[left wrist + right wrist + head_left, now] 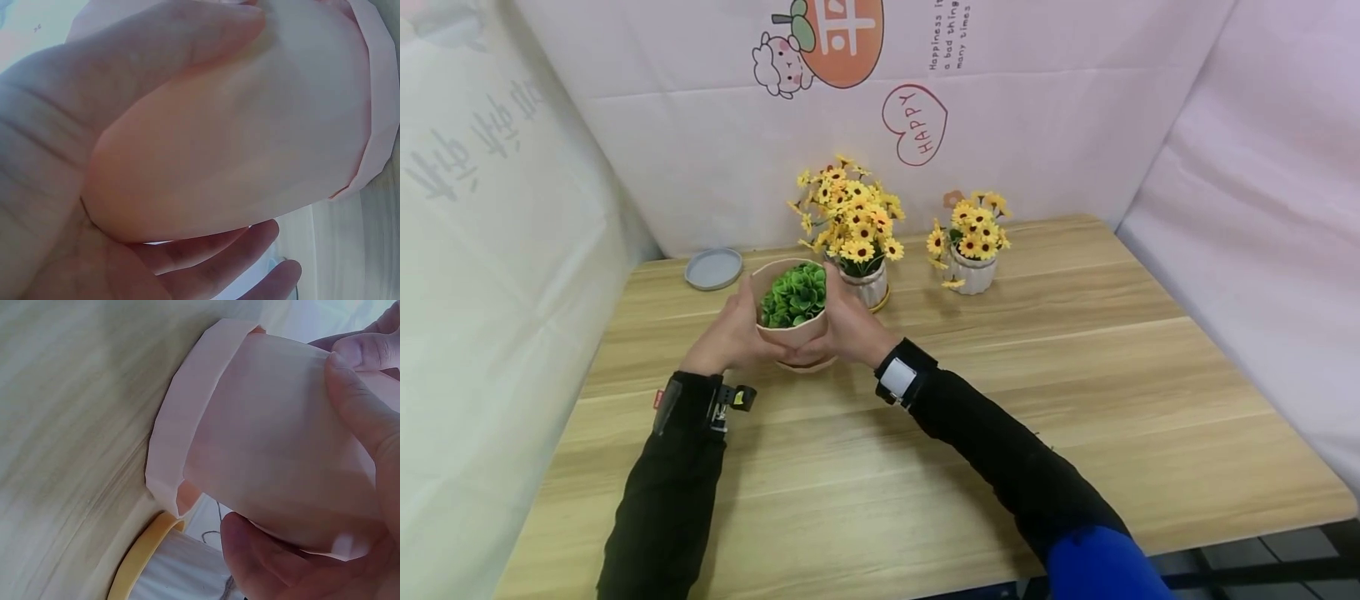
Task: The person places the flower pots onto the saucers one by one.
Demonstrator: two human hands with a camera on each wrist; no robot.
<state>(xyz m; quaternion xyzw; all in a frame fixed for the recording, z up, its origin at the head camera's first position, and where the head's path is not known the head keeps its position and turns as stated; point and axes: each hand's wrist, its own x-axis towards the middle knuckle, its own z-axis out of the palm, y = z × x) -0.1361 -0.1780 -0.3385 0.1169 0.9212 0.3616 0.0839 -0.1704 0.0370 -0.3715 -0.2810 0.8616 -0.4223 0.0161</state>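
Both hands hold a pale pink flowerpot with a leafy green plant [795, 296] in it, left of the table's middle. My left hand [724, 335] grips the pot's left side, its thumb across the wall of the pot [250, 137] in the left wrist view. Round the right side curls my right hand [859, 327], and the two thumbs meet at the near side. Under the pot is a pink saucer [194, 412]. Whether the saucer touches the table cannot be told. The far side of the pot is hidden.
Right behind the right hand stands a white pot of yellow flowers [850, 212] on a yellow saucer [140, 556]. A smaller white pot [972, 273] of yellow flowers is farther right. A grey round saucer [713, 269] lies at the back left of the wooden table [1075, 350].
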